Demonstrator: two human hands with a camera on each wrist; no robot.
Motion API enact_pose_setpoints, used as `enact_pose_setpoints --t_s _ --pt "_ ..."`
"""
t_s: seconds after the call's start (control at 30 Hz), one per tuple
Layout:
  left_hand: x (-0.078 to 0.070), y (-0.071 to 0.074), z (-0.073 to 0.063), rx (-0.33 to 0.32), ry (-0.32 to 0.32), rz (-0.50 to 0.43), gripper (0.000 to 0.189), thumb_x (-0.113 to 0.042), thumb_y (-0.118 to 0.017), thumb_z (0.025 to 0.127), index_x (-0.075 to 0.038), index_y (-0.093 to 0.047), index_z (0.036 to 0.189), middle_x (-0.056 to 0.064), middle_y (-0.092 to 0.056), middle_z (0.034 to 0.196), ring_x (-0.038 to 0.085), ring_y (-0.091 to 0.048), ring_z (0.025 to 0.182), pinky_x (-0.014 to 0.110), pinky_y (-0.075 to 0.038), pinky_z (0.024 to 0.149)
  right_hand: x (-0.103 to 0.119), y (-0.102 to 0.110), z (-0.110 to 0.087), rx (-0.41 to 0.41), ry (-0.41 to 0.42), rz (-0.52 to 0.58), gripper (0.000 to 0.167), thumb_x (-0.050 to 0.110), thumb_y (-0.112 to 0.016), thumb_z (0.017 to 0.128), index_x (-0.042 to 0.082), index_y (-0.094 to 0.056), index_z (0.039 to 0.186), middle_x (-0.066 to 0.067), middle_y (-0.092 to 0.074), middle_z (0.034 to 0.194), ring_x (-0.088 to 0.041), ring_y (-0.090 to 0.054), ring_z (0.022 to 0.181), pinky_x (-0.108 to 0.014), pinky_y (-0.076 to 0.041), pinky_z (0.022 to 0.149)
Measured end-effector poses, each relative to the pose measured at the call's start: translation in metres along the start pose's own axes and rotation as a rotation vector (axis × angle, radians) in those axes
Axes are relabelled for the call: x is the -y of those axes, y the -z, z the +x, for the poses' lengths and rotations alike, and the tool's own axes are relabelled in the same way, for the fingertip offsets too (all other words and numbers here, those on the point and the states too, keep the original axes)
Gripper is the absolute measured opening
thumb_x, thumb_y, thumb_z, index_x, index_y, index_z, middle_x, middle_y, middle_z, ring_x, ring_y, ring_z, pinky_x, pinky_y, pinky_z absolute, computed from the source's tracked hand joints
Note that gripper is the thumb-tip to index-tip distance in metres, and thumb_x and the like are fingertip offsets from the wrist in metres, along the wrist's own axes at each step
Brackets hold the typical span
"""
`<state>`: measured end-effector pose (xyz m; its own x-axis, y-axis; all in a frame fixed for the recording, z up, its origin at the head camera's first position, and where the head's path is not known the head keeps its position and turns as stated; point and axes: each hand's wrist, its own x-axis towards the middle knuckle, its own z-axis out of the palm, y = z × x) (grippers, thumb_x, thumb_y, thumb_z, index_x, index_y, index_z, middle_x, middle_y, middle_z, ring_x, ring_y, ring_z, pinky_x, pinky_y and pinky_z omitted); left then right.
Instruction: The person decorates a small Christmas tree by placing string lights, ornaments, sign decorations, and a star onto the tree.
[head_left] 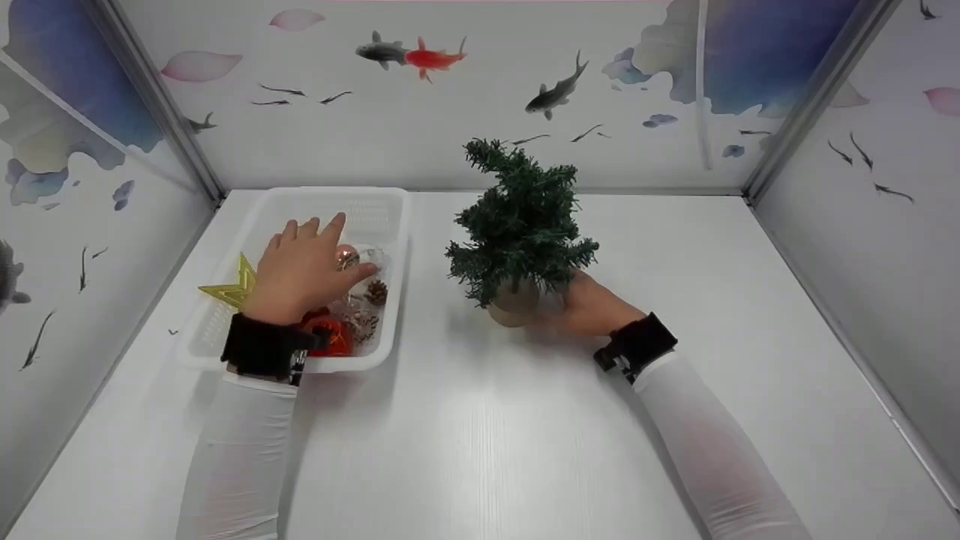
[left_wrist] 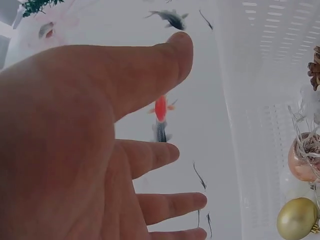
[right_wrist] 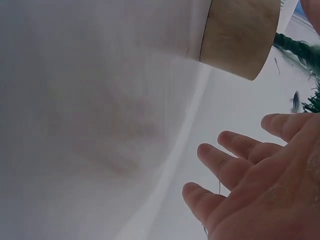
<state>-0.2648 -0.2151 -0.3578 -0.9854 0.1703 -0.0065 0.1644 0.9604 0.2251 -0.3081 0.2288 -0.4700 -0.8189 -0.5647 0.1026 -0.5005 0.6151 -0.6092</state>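
Observation:
A small green artificial Christmas tree point(head_left: 521, 217) stands upright on the table in a tan round base point(right_wrist: 240, 37). Beside that base is my right hand point(head_left: 596, 304), its fingers extended; the right wrist view shows a gap between fingertips and base. My left hand point(head_left: 304, 266) hovers over a white plastic basket point(head_left: 401, 277), fingers spread and holding nothing. Inside the basket lie a gold star point(head_left: 241, 285) against the left side, a red ornament point(head_left: 335, 337), a pine cone point(head_left: 376, 292), a copper-coloured ball point(left_wrist: 301, 165) and a gold ball point(left_wrist: 296, 220). The left hand covers part of the contents.
White panels printed with fish and petals enclose the table point(head_left: 480, 435) at the back and both sides. The back panel point(head_left: 480, 112) rises close behind the basket and tree. Bare tabletop lies in front of the tree and to its right.

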Motion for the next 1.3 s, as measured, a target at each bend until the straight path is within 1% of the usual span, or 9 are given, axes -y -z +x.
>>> enact_pose_setpoints --t_s 0.13,0.27,0.37,0.5,0.6,0.67,0.93,1.17,1.3 --pt "-0.004 0.003 0.003 0.077 0.015 0.02 0.097 -0.062 -0.064 0.105 0.0 -0.032 0.173 0.039 -0.041 0.166 0.062 -0.041 0.15 0.077 -0.037 0.117 0.006 -0.007 0.007 0.043 0.0 0.106 0.093 0.05 -0.089 0.095 0.042 -0.034 0.17 -0.001 -0.052 0.164 -0.027 -0.052 0.15 -0.055 -0.044 0.121" --pt "-0.008 0.007 0.009 0.172 0.035 0.04 0.092 -0.056 -0.067 0.103 0.0 -0.039 0.17 0.031 -0.056 0.159 0.057 -0.06 0.135 0.077 -0.05 0.101 0.016 -0.012 0.014 0.067 0.008 0.168 0.08 0.044 -0.091 0.095 0.036 -0.045 0.159 0.003 -0.059 0.15 -0.022 -0.057 0.142 -0.054 -0.047 0.118" --pt "-0.007 0.005 0.018 0.211 0.024 0.043 0.081 -0.05 -0.069 0.101 0.0 -0.051 0.162 0.024 -0.066 0.148 0.048 -0.067 0.122 0.072 -0.054 0.095 0.019 -0.014 0.018 0.061 0.022 0.164 0.08 0.04 -0.093 0.093 0.031 -0.047 0.157 0.001 -0.06 0.146 -0.024 -0.058 0.139 -0.054 -0.048 0.117" --pt "-0.003 -0.003 0.032 0.259 0.012 0.023 0.062 -0.046 -0.071 0.099 0.0 -0.064 0.14 0.017 -0.072 0.125 0.035 -0.066 0.101 0.057 -0.055 0.085 0.019 -0.016 0.021 0.055 0.012 0.157 0.068 0.04 -0.092 0.093 0.028 -0.052 0.147 -0.002 -0.061 0.131 -0.024 -0.062 0.123 -0.053 -0.054 0.106" --pt "0.001 -0.01 0.041 0.291 0.011 0.005 0.052 -0.045 -0.072 0.1 -0.001 -0.067 0.127 0.014 -0.07 0.112 0.031 -0.063 0.094 0.049 -0.052 0.08 0.02 -0.018 0.024 0.053 0.019 0.141 0.063 0.042 -0.091 0.094 0.027 -0.053 0.143 -0.002 -0.061 0.123 -0.023 -0.063 0.114 -0.051 -0.056 0.099" --pt "0.004 -0.015 0.045 0.307 -0.001 -0.013 0.049 -0.044 -0.072 0.101 0.0 -0.068 0.122 0.014 -0.069 0.109 0.031 -0.063 0.092 0.048 -0.052 0.08 0.02 -0.019 0.025 0.05 0.036 0.132 0.059 0.042 -0.091 0.095 0.027 -0.054 0.138 -0.002 -0.061 0.119 -0.023 -0.063 0.11 -0.05 -0.057 0.096" --pt "0.007 -0.026 0.055 0.378 -0.037 -0.093 0.039 -0.044 -0.069 0.102 -0.005 -0.065 0.102 0.011 -0.066 0.099 0.03 -0.063 0.092 0.047 -0.052 0.089 0.021 -0.023 0.028 0.026 0.111 0.117 0.062 0.036 -0.091 0.097 0.032 -0.05 0.142 -0.001 -0.062 0.117 -0.022 -0.064 0.108 -0.048 -0.057 0.095" --pt "0.005 -0.026 0.06 0.421 -0.032 -0.104 0.037 -0.042 -0.071 0.101 -0.005 -0.068 0.098 0.011 -0.066 0.096 0.031 -0.062 0.09 0.042 -0.048 0.08 0.022 -0.023 0.027 0.056 -0.022 0.096 0.055 0.051 -0.087 0.097 0.034 -0.055 0.138 0.001 -0.064 0.115 -0.02 -0.065 0.108 -0.048 -0.057 0.095" --pt "0.007 -0.028 0.065 0.434 -0.007 -0.13 0.039 -0.04 -0.072 0.102 -0.001 -0.071 0.106 0.015 -0.069 0.102 0.031 -0.063 0.091 0.042 -0.048 0.08 0.022 -0.021 0.026 0.055 -0.009 0.099 0.05 0.049 -0.088 0.097 0.031 -0.057 0.133 0.001 -0.064 0.116 -0.021 -0.065 0.108 -0.049 -0.058 0.093"
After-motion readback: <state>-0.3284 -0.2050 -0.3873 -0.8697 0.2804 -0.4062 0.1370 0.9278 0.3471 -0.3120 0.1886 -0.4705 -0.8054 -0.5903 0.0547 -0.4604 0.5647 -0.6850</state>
